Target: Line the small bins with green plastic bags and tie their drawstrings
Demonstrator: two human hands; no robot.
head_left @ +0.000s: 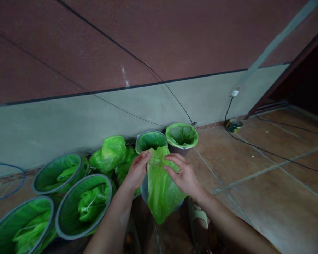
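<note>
A bright green plastic bag [161, 190] hangs between my two hands, above a grey bin [144, 188] that it mostly hides. My left hand [138, 168] pinches the bag's upper left edge. On the other side, my right hand [182, 173] is closed on the bag's upper right part, thumb and fingers bent around the film. Just beyond my hands stand two lined bins, a grey-rimmed bin [151, 133] and a dark bin [182, 145] with green film folded over its rim.
At left, three grey-rimmed bins [58, 220] [35, 181] [51, 211] hold green bags. Tied green bags [111, 153] lie by the wall [69, 123]. A can [233, 125] and black cable [275, 155] are on the tiled floor at right; a blue hose [22, 176] lies far left.
</note>
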